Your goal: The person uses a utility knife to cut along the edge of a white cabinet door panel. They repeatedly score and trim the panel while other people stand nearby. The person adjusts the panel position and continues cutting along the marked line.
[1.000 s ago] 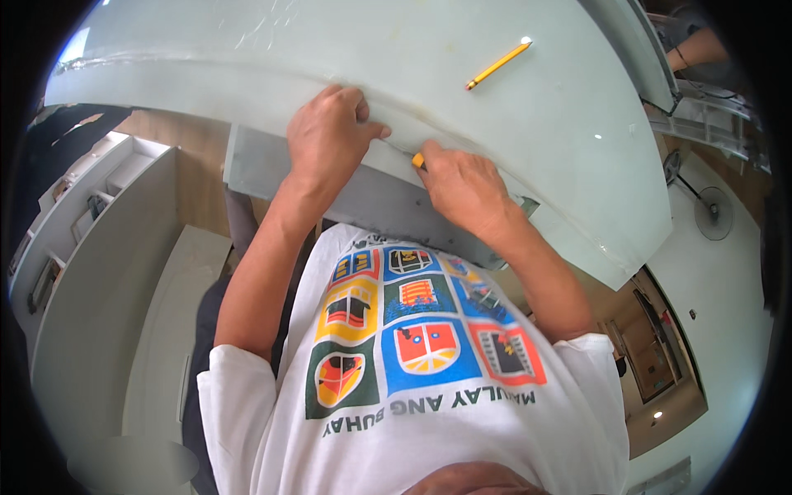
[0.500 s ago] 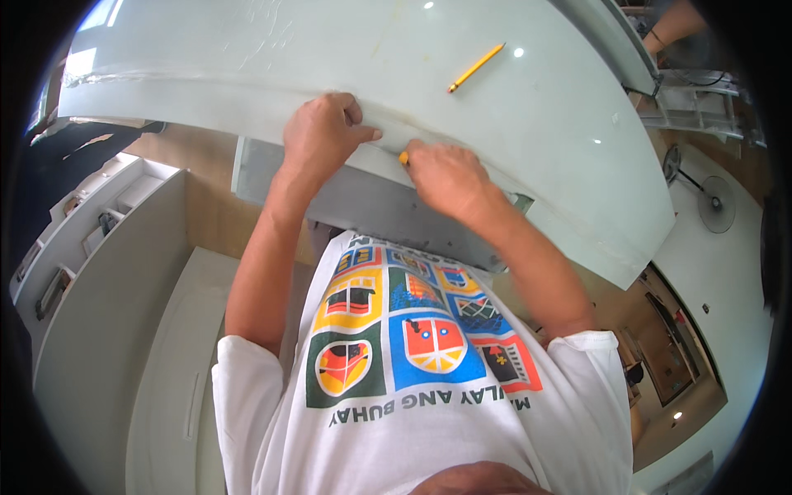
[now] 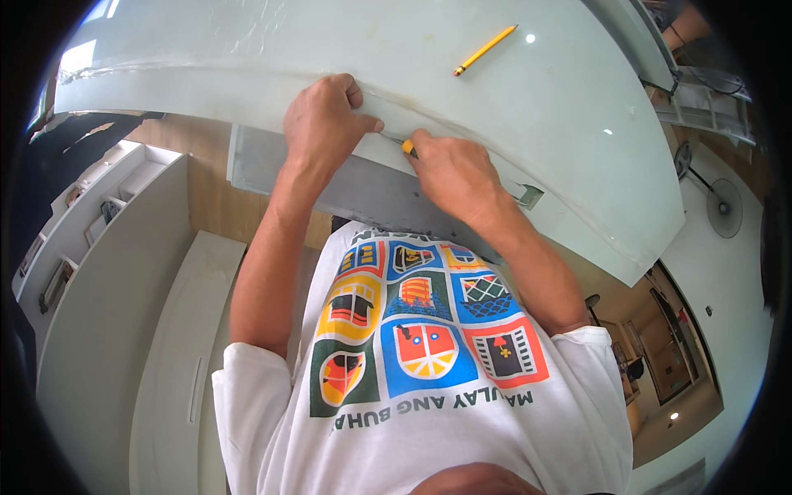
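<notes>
A big pale green panel (image 3: 528,107) with a raised edge strip spans the upper view. My left hand (image 3: 324,124) lies on that edge strip, fingers curled over it and thumb stretched to the right. Just to its right my right hand (image 3: 454,173) is closed around a small yellow-orange tool (image 3: 407,147); only the tool's tip shows, touching the panel's edge close to my left thumb. A yellow pencil (image 3: 485,50) lies loose on the panel, farther back and apart from both hands.
A grey frame piece (image 3: 371,190) sits under the panel's edge below my hands. White shelving (image 3: 107,272) stands at the left, a standing fan (image 3: 724,210) at the right, and another person's arm (image 3: 685,25) shows at the top right.
My right hand with the tool has slid left along the edge, closer to my left thumb. My left hand has stayed on the edge strip. The view has shifted slightly.
</notes>
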### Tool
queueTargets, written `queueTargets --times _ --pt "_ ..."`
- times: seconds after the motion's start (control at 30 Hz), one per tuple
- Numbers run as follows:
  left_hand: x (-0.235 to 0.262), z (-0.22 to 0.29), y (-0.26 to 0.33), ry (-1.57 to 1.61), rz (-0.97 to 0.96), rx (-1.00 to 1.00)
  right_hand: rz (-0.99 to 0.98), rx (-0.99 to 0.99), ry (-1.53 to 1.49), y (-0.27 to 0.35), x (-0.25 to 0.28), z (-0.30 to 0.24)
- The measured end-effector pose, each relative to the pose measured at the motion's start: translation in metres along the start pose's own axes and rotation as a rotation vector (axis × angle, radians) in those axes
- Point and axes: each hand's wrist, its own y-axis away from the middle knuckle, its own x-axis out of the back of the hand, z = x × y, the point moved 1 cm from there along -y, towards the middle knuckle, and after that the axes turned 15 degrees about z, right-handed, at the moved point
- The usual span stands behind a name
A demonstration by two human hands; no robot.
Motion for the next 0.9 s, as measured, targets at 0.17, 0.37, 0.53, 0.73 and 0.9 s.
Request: queueTargets --times 0.17,0.37,0.53,0.73,0.9 --pt "-0.001 0.000 -0.004 0.004 0.010 -0.012 -0.012 0.000 -0.012 -0.002 0.007 0.003" --pt "0.001 0.005 -0.003 -0.006 -0.029 0.002 -0.046 -0.001 0.071 0.001 0.007 0.001" --pt "0.001 0.011 -0.003 -0.020 0.000 -0.011 -0.111 -0.007 0.118 0.002 0.039 -0.014" --pt "-0.003 0.005 -0.002 0.013 0.055 -0.058 0.040 0.025 0.025 0.010 0.049 0.004" --pt "-0.006 0.011 0.002 0.008 0.082 -0.019 0.033 -0.023 -0.020 0.019 0.018 0.010"
